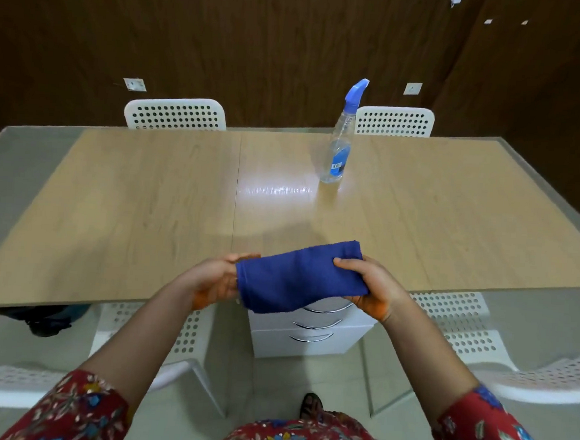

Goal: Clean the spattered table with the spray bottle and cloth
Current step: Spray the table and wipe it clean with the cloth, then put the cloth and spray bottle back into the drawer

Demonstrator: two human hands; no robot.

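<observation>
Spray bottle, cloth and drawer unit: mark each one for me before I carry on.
spray bottle (336, 144): head view, clear body just above the blue label.
cloth (298, 279): head view, middle of the folded blue fabric.
drawer unit (273, 335): head view, white front left of the lowest handle.

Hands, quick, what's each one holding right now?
The left hand holds the blue cloth at its left end.
The right hand grips its right end.

The bench (128, 208) is finished in pale wood grain, smooth and glossy. The cloth (298, 279) is woven, matt and soft. The bottle (338, 151) is moulded in clear shiny plastic, the chairs (176, 112) in white perforated plastic.
</observation>
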